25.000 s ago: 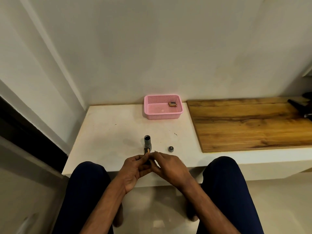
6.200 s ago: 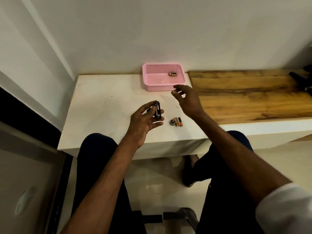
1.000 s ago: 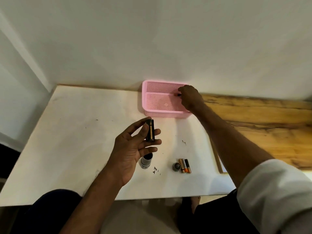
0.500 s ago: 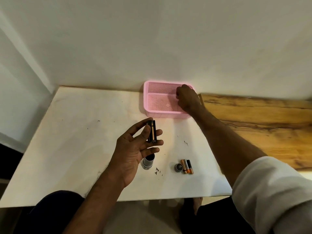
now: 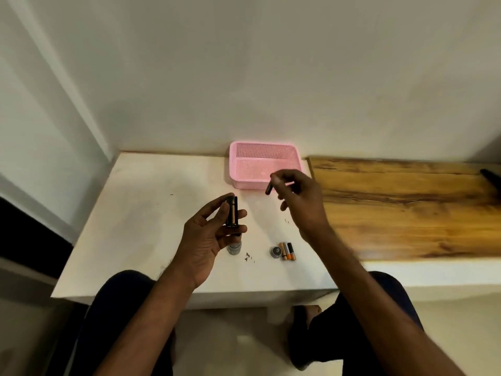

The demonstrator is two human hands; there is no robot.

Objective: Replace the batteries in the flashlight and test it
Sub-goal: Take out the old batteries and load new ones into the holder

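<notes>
Well, black batt. holder, upright

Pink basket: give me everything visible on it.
The pink basket is a rectangular, open-topped tray, plastic by the look, with fine mesh walls and floor and a solid rim. It stands upright at the back of the white table, its rear against the wall and its right side close beside the wooden board. Nothing shows on the part of its floor in view. The right hand, pinching a battery, overlaps its front right corner; contact cannot be told.
</notes>
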